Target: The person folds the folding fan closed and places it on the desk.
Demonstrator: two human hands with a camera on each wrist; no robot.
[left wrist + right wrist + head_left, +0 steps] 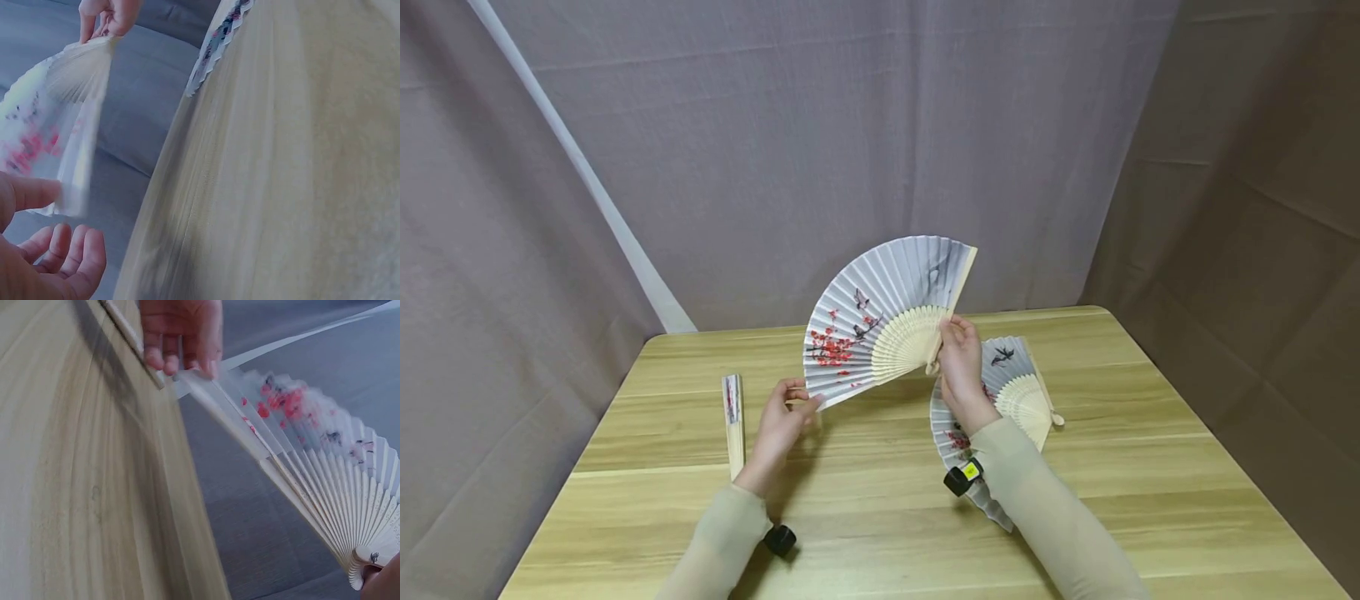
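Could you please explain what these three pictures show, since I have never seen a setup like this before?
There is no machine here: a person works with two bare hands and wears three cameras. The large picture comes from a camera on the head, looking down at a wooden table. The other two come from small cameras strapped to the wrists, so they look close and tilted.

Both hands hold up one open paper fan painted with red blossoms. The left hand pinches its lower left edge; the right hand grips it near the pivot, where the wooden ribs meet.

On the table lie two more fans: a folded fan to the left, and a second open fan to the right, partly hidden behind the right arm.
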